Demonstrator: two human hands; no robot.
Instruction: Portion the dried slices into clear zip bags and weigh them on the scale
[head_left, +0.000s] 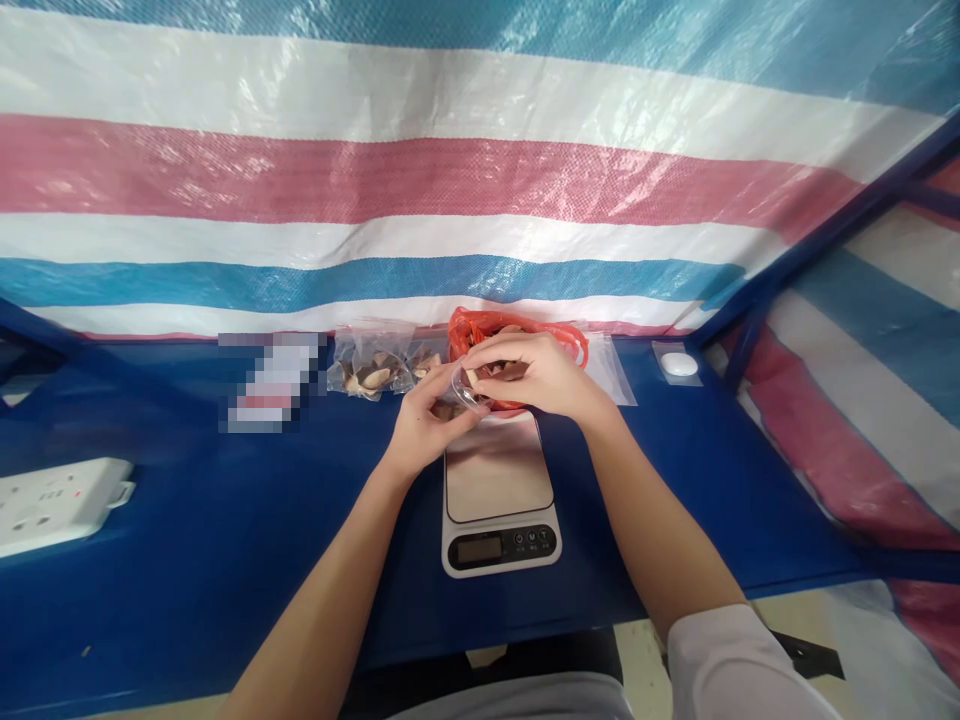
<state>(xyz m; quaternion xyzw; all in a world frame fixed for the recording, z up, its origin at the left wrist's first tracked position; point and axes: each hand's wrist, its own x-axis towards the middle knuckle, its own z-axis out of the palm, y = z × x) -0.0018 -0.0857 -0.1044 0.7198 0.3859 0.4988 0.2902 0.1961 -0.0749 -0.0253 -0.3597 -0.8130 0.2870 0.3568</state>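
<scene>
A scrap of clear plastic [466,390] is pinched between the fingertips of both hands, the left hand [424,432] and right hand [532,375] close together just above the far edge of a digital kitchen scale [499,490]. Behind them sit a red plastic bag [480,332] holding pale brown chunks and a clear bag [371,368] of similar chunks, on the blue table [172,590].

The left hand [427,430] and right hand [536,375] pinch a small clear plastic bag [465,390] just above a digital kitchen scale [499,500], a red plastic bag [517,328] behind them at twelve o'clock. A zip bag [371,365] of tan pieces (what they are, I can't tell) lies at eleven o'clock.
</scene>
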